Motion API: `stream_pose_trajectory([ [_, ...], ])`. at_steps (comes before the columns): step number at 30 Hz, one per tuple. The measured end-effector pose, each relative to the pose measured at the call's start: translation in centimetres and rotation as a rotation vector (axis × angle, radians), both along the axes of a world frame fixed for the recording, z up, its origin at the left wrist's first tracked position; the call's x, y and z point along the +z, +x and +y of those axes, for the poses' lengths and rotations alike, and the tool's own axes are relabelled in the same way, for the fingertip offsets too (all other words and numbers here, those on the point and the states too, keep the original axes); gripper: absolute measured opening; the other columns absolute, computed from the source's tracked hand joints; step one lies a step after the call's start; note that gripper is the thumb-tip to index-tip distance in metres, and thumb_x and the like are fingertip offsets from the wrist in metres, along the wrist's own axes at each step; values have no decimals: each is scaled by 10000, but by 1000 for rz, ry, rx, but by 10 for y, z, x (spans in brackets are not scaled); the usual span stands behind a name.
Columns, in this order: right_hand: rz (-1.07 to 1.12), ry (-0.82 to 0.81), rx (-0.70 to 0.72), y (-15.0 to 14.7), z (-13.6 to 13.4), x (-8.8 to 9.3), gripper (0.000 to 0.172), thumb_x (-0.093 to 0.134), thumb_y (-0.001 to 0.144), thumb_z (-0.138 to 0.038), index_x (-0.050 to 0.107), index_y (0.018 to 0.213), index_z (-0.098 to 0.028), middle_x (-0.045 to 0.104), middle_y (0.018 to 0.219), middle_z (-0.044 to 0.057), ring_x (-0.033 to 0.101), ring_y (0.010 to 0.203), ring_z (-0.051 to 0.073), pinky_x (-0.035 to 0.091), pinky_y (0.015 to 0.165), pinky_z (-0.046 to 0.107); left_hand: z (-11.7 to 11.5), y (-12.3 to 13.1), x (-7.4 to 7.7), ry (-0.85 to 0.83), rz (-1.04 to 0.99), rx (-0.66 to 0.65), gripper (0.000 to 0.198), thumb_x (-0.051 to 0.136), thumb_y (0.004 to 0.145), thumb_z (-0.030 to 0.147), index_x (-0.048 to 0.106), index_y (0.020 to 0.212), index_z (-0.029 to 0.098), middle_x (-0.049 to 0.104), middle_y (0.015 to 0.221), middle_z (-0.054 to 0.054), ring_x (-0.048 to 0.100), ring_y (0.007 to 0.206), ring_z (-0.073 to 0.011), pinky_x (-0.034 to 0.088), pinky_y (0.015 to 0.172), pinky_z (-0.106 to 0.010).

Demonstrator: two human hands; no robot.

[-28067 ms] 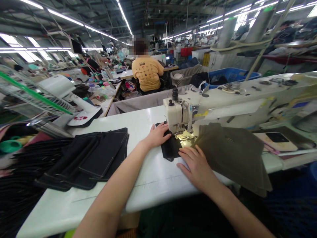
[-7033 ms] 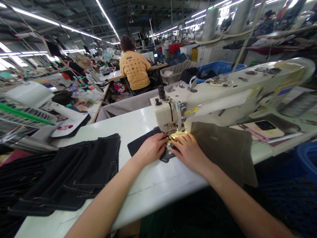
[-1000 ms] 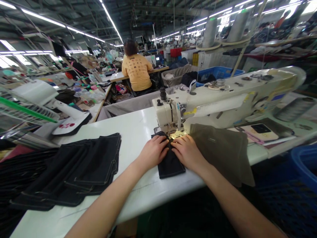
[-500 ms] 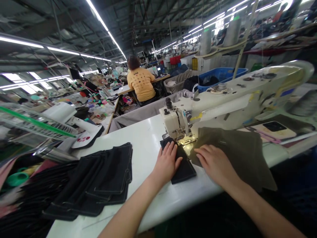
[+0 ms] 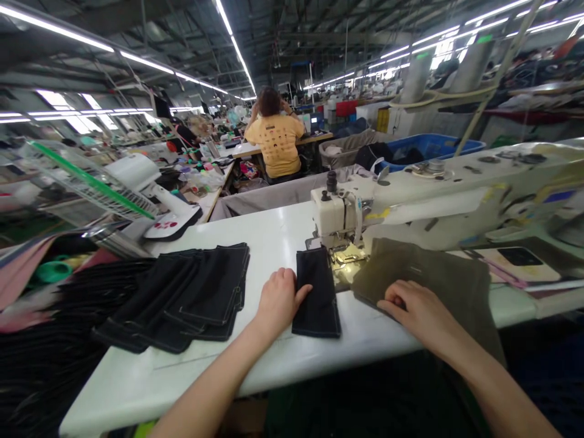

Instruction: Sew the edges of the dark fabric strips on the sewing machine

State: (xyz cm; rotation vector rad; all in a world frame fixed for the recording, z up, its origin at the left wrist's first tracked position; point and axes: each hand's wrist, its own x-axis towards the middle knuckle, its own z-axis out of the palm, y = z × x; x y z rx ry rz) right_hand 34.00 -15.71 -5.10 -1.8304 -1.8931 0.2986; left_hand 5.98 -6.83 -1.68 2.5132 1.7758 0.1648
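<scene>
Lying flat on the white sewing table [image 5: 269,228], a black denim strip [image 5: 318,293] is seen at lower centre of the frame, pale topstitching being visible along its edges. Its long axis is directed from the near table edge up towards the brass needle plate [image 5: 349,258] under the sewing machine head [image 5: 332,213], and its far end is placed just short of that plate, left of it. The strip lies immediately right of the left hand [image 5: 279,301], which is held open and palm down on the table, with its fingertips at or just against the strip's left edge; no grasp on the strip is shown. The left hand is thus nearer to the strip than the right hand [image 5: 415,310], which is kept well apart from it, on the far side of the needle plate. That hand is loosely curled on an olive cloth panel [image 5: 429,271] spread at the right of the machine, and whether the cloth is gripped or merely pressed cannot be told. A stack of black denim pieces [image 5: 182,298] is laid out left of the left hand. A co-worker [image 5: 276,143] in a yellow T-shirt is seated at a table in the upper middle distance.
</scene>
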Motion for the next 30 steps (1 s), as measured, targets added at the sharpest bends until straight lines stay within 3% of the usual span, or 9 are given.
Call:
stream_pose_trajectory([
  [4,123,15,-1,3,0,1,260,584,878,-404,565,676,-241,612,705,8,586,693,202,411,670,332,11,-10,3,-130,-257,44,125,590,896,257,518,813,199,621,784,-26,602,765,-197,450,710,-297],
  [7,238,12,-34,8,0,1,313,563,878,-480,561,672,-245,614,698,5,593,683,196,433,647,312,23,-45,24,-205,-324,152,170,610,854,304,498,768,210,584,676,18,572,642,-171,413,603,-266],
  [10,275,-15,-32,12,2,2,327,583,864,-498,560,659,-244,623,693,1,600,678,193,441,638,302,33,-90,54,-51,-165,285,158,602,838,354,560,833,201,634,733,-18,612,678,-207,438,626,-295],
  [13,220,48,-50,10,3,7,330,574,886,-482,561,662,-240,617,682,2,586,653,188,426,626,307,34,-111,69,241,29,367,367,647,816,363,596,1108,146,680,1062,-161,660,949,-336,516,780,-429],
  [17,62,261,4,-12,0,25,325,543,948,-428,550,694,-226,604,709,14,573,695,198,401,691,339,16,-72,50,299,-203,-211,506,585,883,225,481,1374,167,599,1343,-151,584,1231,-286,482,1041,-466],
  [20,77,221,254,-43,-9,44,270,555,972,-356,550,742,-217,613,765,9,578,751,186,404,709,322,-3,-20,26,116,-317,-731,568,519,920,130,396,1467,221,488,1489,-121,436,1402,-235,424,1132,-448],
  [22,125,127,389,-60,-15,51,259,579,968,-357,549,752,-218,623,783,-3,589,768,172,420,707,300,-11,5,15,-6,-322,-949,486,501,940,123,458,1419,195,540,1438,-129,497,1350,-217,452,1113,-403],
  [25,200,46,314,-63,-17,47,318,500,1005,-398,548,742,-226,624,761,-5,599,719,158,448,661,280,-18,13,8,-22,-268,-1043,281,443,996,159,604,1224,131,677,1213,-142,646,1129,-212,538,979,-345],
  [30,-66,279,-190,-4,1,6,404,374,1006,-465,635,1042,-159,689,1060,161,639,1004,313,503,903,468,-26,-27,12,178,-121,-915,274,391,1006,150,623,1151,136,704,981,-115,661,935,-218,545,813,-362],
])
